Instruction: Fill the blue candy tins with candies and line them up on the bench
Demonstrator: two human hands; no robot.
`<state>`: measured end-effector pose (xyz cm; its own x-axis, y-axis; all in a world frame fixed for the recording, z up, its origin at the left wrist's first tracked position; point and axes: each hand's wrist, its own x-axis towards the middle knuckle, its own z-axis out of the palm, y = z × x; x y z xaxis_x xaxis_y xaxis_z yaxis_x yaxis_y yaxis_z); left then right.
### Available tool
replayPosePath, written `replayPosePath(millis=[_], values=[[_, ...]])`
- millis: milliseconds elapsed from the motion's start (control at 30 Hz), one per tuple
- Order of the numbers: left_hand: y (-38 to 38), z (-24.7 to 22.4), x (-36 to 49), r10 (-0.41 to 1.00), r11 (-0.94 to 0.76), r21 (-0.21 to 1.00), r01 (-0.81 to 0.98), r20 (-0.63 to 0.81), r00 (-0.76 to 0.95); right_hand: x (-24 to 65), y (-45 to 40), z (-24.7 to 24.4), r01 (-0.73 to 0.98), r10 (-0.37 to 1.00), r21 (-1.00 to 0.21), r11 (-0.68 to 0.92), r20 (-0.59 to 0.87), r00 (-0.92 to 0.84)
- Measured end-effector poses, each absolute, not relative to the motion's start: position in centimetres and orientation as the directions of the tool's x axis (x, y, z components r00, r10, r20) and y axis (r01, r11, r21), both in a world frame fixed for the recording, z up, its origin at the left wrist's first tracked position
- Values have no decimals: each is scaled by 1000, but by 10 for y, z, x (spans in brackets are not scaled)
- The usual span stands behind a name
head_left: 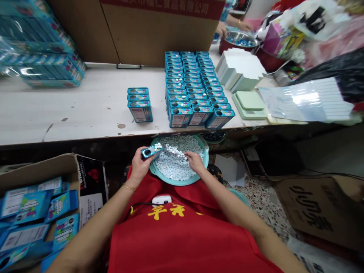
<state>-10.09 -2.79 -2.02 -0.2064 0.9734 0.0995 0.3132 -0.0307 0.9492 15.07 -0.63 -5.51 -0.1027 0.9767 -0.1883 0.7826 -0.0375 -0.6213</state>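
My left hand is wrapped round a small blue candy box, tilted over the left rim of a bowl. White candies lie at the right end of its top, and a dark round spot shows near the other end. Over the turquoise bowl, my right hand is closed in a pinch. From its fingertips a narrow scoop-like thing heaped with white candies reaches toward the box; its exact shape is hidden. Loose white candies fill the bowl, which rests on my lap.
Rows of blue boxes stand on the white table, with a short row to their left. A pale green scale is at right. Flat blue boxes fill a carton at lower left. Another person's hand is near a metal bowl.
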Motion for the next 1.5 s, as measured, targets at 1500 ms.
replayPosePath(millis=[1500], values=[[-27, -34, -59, 994, -15, 999, 49, 20, -108, 134, -29, 124, 946, 925, 87, 314, -254, -283]])
